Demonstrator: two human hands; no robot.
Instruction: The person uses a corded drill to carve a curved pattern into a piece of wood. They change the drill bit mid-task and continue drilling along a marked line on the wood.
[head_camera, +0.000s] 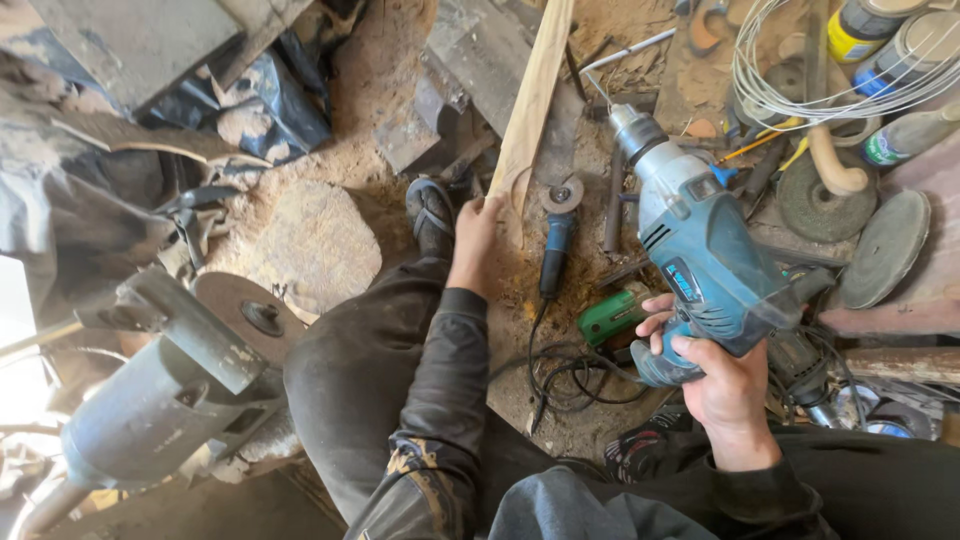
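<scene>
A person sits on a sawdust-strewn workshop floor, the right hand gripping a blue electric drill at the right of centre in the frame — fingers curled tight round the pistol handle, the forefinger lying near the trigger, the chuck pointing up towards the top of the frame and clear of any surface. The left hand, at centre frame, reaches forward on a dark sleeve and rests on the lower end of a pale wooden plank that runs up to the top edge; its fingers are pressed together against the wood, though whether they wrap beneath it cannot be told. Just beside that hand lies a small blue angle grinder, its cable looping over the floor towards the person's lap, and a green power tool sits below it. A large grey grinder with a rusty disc fills the lower left. Coiled wire, paint tins and worn grinding discs crowd the upper right.

The risks look plain enough: the plank is steadied by one hand only, so a biting bit could twist it free, and the loose cable lies close enough to snag an arm — or trip the drill hand
</scene>
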